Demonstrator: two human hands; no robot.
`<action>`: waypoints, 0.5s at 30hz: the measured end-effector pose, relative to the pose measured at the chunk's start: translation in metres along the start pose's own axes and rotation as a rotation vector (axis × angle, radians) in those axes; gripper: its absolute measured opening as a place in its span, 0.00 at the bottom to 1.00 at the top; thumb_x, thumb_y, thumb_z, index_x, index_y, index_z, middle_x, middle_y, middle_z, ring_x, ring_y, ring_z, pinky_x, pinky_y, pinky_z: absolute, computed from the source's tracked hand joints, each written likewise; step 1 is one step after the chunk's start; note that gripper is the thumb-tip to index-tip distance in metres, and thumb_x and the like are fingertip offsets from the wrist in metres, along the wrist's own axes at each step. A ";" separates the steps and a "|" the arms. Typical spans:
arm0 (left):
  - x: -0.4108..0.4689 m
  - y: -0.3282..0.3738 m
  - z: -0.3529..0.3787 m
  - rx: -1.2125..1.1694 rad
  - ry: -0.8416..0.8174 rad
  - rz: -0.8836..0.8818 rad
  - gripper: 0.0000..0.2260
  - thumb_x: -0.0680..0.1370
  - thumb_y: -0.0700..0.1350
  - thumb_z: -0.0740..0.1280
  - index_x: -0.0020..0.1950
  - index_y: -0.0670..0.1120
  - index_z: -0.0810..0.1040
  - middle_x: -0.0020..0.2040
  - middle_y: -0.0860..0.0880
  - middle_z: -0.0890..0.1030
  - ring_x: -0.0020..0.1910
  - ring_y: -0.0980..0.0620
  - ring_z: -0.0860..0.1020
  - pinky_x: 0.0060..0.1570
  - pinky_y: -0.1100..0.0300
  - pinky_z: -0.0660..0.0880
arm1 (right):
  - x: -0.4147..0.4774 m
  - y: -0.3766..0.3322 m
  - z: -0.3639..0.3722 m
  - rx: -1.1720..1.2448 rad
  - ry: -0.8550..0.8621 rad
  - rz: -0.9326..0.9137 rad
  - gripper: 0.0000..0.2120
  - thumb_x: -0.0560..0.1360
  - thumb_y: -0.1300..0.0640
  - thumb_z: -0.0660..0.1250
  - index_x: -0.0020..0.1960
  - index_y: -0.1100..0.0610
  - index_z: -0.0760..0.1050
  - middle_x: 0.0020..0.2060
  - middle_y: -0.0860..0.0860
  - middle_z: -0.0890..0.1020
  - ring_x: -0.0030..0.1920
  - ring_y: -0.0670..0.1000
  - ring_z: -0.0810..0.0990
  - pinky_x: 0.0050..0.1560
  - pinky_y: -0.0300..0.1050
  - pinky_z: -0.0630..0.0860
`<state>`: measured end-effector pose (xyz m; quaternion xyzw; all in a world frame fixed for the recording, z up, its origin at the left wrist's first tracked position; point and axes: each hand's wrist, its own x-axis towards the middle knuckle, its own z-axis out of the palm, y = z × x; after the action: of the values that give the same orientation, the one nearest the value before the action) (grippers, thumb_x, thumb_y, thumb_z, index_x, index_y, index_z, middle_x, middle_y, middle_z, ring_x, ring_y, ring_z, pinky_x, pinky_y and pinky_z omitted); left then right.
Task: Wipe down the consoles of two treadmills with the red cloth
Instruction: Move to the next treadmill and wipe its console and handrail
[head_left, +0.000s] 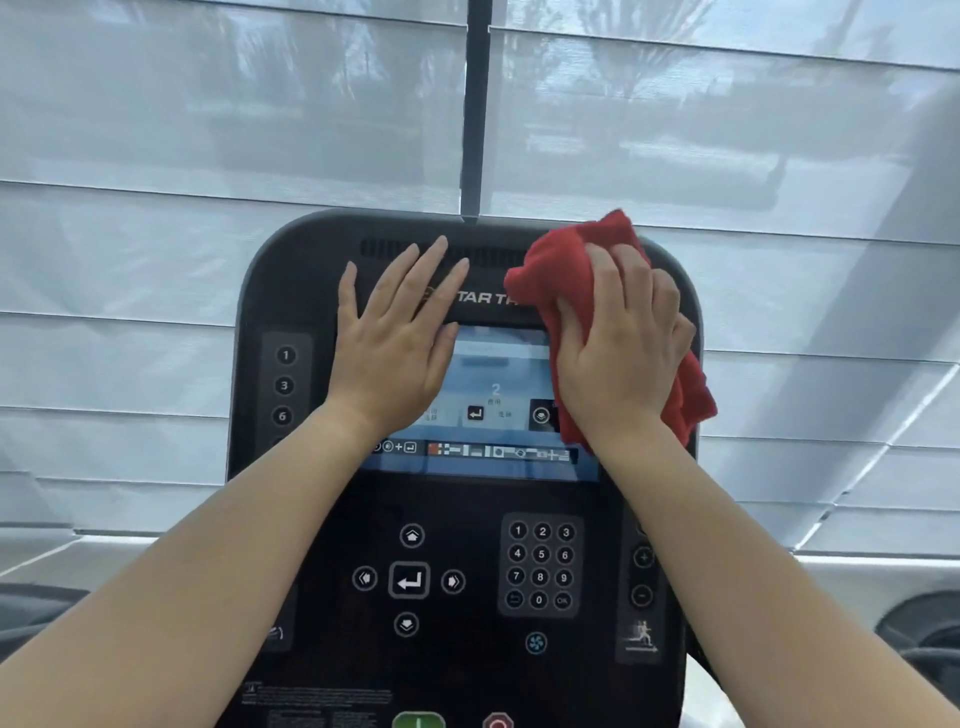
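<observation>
Right hand (621, 353) grip closed on bunched red cloth (563, 280), pressing it at upper right corner of treadmill console (270, 291). Left hand (397, 338) open flat, holding nothing, upper left of screen (493, 384).

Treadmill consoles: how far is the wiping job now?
Nothing looks finished. In hand: the right hand presses the red cloth on the upper right of this console, beside its screen; the left hand lies flat on the upper left. Left: the keypad and lower buttons, still uncovered, and the second treadmill, not in view.
</observation>
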<state>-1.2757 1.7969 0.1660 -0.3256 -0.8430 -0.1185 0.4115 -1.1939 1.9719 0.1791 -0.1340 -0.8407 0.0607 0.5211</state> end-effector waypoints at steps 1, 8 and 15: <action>0.000 0.000 0.000 0.004 0.000 -0.001 0.22 0.80 0.50 0.53 0.74 0.51 0.58 0.76 0.50 0.58 0.74 0.50 0.57 0.69 0.39 0.46 | 0.007 -0.001 0.000 0.014 0.003 0.015 0.20 0.77 0.49 0.60 0.67 0.52 0.67 0.65 0.51 0.71 0.64 0.57 0.66 0.56 0.58 0.64; -0.001 0.000 0.002 0.001 0.021 -0.004 0.22 0.80 0.50 0.54 0.74 0.51 0.60 0.75 0.50 0.59 0.73 0.50 0.57 0.70 0.40 0.47 | -0.031 0.007 -0.003 -0.037 -0.010 -0.073 0.20 0.76 0.48 0.62 0.66 0.51 0.67 0.65 0.51 0.72 0.63 0.56 0.67 0.53 0.56 0.66; -0.001 0.000 0.001 -0.001 0.024 -0.006 0.22 0.80 0.49 0.54 0.74 0.51 0.60 0.75 0.50 0.60 0.74 0.51 0.57 0.70 0.41 0.47 | 0.010 0.002 -0.003 0.045 -0.017 0.011 0.20 0.77 0.49 0.60 0.67 0.52 0.67 0.66 0.51 0.70 0.64 0.58 0.65 0.56 0.60 0.65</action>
<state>-1.2756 1.7970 0.1650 -0.3220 -0.8389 -0.1241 0.4209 -1.1952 1.9767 0.1891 -0.1266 -0.8427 0.0836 0.5166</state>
